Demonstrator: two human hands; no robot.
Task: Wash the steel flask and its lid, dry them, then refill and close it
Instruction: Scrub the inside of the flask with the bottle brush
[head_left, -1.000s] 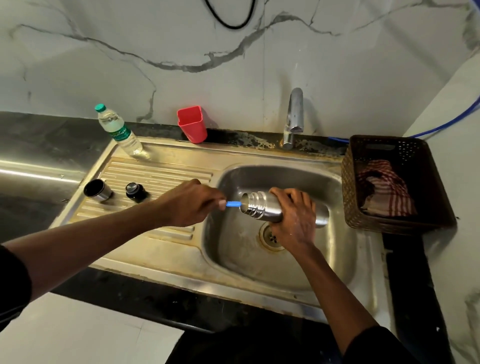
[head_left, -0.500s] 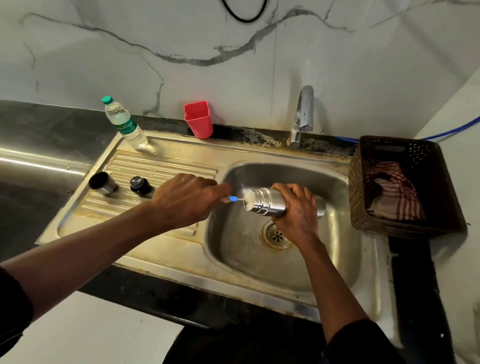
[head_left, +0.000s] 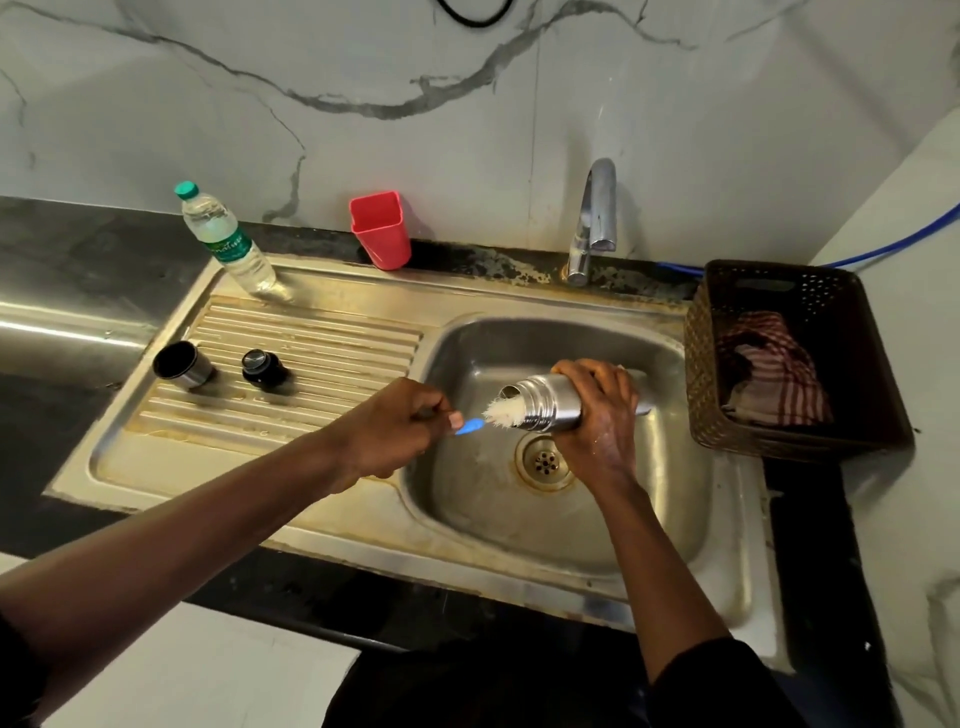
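My right hand (head_left: 602, 415) grips the steel flask (head_left: 545, 402), which lies sideways over the sink basin (head_left: 519, 509) with its mouth to the left. My left hand (head_left: 389, 428) holds a bottle brush (head_left: 493, 413) by its blue handle. The white bristles stick half out of the flask's mouth. On the ribbed drainboard (head_left: 322, 353) to the left lie the steel cup lid (head_left: 182, 366) and the black stopper (head_left: 262, 369), apart from each other.
A plastic water bottle (head_left: 226, 241) and a red square cup (head_left: 379, 228) stand at the back of the counter. The tap (head_left: 592, 221) rises behind the basin with no water running. At the right, a brown basket (head_left: 795, 358) holds a striped cloth (head_left: 774, 374).
My left hand has pulled the brush leftward, so the white bristles now show outside the flask's mouth. The flask's mouth has tipped slightly upward.
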